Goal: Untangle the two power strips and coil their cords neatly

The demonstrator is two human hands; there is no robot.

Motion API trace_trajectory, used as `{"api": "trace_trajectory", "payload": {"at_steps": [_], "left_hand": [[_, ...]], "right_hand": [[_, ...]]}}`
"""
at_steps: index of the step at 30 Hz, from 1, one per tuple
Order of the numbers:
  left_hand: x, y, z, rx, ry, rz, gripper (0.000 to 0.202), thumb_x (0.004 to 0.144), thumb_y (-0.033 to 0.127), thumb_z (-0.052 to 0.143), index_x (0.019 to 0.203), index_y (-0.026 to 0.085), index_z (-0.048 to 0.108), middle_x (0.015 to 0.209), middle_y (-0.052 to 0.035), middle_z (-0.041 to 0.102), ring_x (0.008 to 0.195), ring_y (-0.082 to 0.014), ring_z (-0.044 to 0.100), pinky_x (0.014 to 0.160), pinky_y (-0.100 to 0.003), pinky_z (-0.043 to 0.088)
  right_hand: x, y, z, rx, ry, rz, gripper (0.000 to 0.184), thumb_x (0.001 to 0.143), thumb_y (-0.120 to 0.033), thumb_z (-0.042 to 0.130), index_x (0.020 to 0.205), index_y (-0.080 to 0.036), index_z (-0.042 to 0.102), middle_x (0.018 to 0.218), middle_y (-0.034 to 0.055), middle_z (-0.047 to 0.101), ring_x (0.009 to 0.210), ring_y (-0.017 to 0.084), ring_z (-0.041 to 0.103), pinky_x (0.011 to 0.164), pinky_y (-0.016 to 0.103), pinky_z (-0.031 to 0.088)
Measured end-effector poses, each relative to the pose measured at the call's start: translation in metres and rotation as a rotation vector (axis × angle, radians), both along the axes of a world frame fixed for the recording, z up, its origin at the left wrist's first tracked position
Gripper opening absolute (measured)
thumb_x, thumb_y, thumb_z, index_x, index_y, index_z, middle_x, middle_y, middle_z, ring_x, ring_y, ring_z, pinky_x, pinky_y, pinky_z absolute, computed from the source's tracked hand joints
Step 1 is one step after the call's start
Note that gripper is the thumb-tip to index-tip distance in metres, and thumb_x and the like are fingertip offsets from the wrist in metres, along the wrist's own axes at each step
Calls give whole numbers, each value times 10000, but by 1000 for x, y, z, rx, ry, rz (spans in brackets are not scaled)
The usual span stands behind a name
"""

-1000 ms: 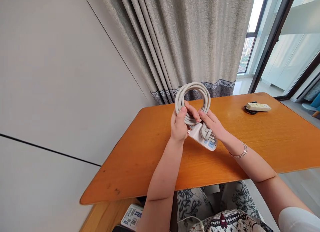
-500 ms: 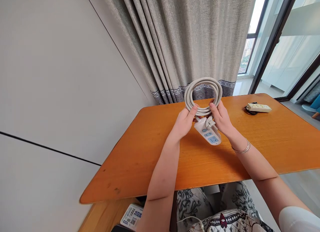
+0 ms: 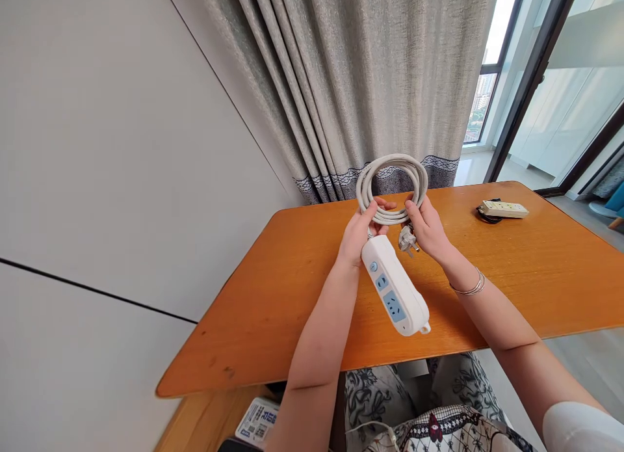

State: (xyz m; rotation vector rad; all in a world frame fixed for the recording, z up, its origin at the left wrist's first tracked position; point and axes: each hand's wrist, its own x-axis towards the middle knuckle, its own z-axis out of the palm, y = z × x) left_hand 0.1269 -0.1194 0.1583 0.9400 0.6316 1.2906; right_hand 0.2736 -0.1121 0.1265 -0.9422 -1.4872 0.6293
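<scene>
A white cable (image 3: 392, 160), wound into a round coil of several loops, is held up above the wooden table. My left hand (image 3: 358, 234) grips the lower left of the coil, thumb in front and fingers through and behind it. On the lower right, my right hand (image 3: 426, 227) pinches the loops between thumb and fingers. A white power strip (image 3: 396, 286) with blue sockets and a round blue switch hangs below my left hand, tilted down to the right. The cable's plug (image 3: 407, 241) dangles just beneath the coil beside my right hand.
The orange-brown wooden table (image 3: 273, 296) spreads under both hands. A second, cream power strip (image 3: 504, 209) with a black cord lies at its far right. Grey curtains (image 3: 390, 68) hang behind the table, and a white wall panel (image 3: 121, 146) stands at the left.
The power strip has swung down and toward me, and its sockets now face up fully in view. The plug has come apart from in front of it. Both hands keep hold of the coil.
</scene>
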Motion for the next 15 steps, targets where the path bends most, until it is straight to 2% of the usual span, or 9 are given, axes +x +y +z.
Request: {"api": "trace_trajectory", "payload": {"at_steps": [3,8,11,15], "left_hand": [[6,4,-2,-61,-78,54,255,783,356,767,808,156,610,773,-21,712,380,-13,379,370,-171,263],[12,10,-9,-182,-211,89,199,828,300,718,746,150,616,686,-3,667,373,-8,350,378,-154,259],[15,13,-14,-236,-217,173,175,832,292,702,752,149,644,697,-2,670,390,-22,392,400,-167,306],[18,14,-15,-268,-177,305,127,839,263,675,792,146,681,714,7,682,428,-47,473,445,-191,368]], "right_hand": [[-2,5,-5,8,5,-25,382,949,-627,421,941,-245,425,650,-50,522,574,137,542,596,285,418],[-2,10,-10,7,-38,-72,239,974,-477,431,938,-240,434,674,-32,549,599,148,555,622,295,421],[-1,10,-9,-13,-67,-88,176,972,-410,432,937,-237,431,681,-26,563,618,160,566,648,307,420],[-3,11,-11,-80,-62,-70,170,966,-400,427,922,-236,434,693,-24,566,647,165,564,675,312,419]]}}
